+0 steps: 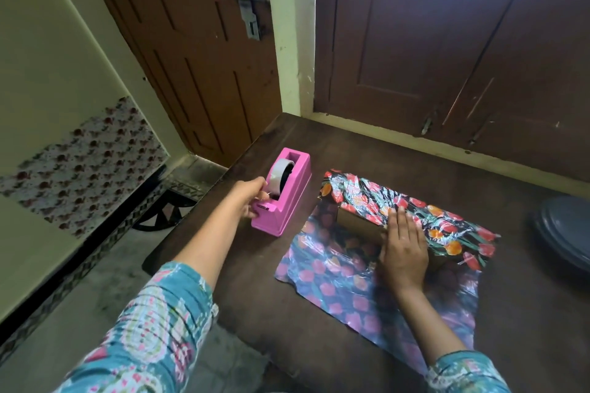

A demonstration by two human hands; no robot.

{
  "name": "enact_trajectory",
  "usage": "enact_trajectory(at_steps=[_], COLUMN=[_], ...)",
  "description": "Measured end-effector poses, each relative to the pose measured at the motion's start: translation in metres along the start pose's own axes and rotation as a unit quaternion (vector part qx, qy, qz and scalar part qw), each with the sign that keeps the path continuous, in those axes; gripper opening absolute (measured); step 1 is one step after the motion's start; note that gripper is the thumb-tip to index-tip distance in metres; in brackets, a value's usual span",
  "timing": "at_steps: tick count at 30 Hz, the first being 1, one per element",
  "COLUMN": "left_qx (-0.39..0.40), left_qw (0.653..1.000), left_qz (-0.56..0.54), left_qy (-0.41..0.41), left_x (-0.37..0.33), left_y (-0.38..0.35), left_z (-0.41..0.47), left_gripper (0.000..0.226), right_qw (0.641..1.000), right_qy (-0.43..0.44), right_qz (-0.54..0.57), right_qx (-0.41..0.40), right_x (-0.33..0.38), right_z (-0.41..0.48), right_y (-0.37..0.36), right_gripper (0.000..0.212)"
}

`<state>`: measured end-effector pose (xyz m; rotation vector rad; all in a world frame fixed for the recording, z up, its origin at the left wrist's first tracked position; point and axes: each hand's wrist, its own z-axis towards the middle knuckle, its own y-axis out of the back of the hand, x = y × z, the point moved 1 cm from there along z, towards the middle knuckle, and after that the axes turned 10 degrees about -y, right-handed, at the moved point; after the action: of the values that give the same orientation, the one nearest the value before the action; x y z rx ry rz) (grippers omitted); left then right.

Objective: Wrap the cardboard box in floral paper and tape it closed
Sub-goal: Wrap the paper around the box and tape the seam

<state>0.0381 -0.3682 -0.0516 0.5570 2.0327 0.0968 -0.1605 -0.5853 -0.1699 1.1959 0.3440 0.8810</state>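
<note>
The cardboard box (357, 224) lies on a sheet of shiny floral paper (332, 274) spread on the dark table (399, 156). The far part of the paper is folded over the box top, and the box's left end shows bare. My right hand (403, 247) lies flat with straight fingers on the folded paper, pressing it onto the box. To the left stands a pink tape dispenser (285, 198) with a roll of tape (280, 176). My left hand (252, 198) reaches to its near end, fingers pinching the tape end by the cutter.
A dark grey round lid or plate (565, 230) sits at the table's right edge. Brown doors stand behind the table, against the wall. The table's left edge drops to a tiled floor with a black mat (162, 212).
</note>
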Motion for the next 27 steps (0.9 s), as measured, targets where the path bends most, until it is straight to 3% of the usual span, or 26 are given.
enact_trajectory(at_steps=[4, 9, 14, 22, 27], left_qx=[-0.058, -0.095, -0.113, -0.045, -0.061], left_qw=[0.985, 0.964, 0.974, 0.991, 0.994], left_qz=[-0.157, -0.234, -0.137, -0.114, -0.051], left_qy=[-0.037, -0.077, -0.140, -0.055, -0.078], left_x=[0.009, 0.028, 0.049, 0.073, 0.079], left_y=[0.002, 0.000, 0.006, 0.012, 0.007], left_z=[-0.005, -0.012, -0.009, -0.001, 0.003], left_gripper=[0.020, 0.024, 0.020, 0.018, 0.022], right_qw=[1.000, 1.000, 1.000, 0.999, 0.999], right_qy=[-0.005, -0.012, -0.016, -0.022, -0.027], right_qz=[0.009, 0.012, 0.006, 0.002, -0.004], right_qx=[-0.010, -0.016, -0.008, 0.023, 0.046], right_x=[0.001, 0.004, 0.005, 0.006, 0.008], right_z=[0.000, 0.000, -0.001, -0.001, 0.000], right_y=[0.001, 0.002, 0.002, 0.007, 0.009], right_gripper=[0.049, 0.050, 0.050, 0.052, 0.053])
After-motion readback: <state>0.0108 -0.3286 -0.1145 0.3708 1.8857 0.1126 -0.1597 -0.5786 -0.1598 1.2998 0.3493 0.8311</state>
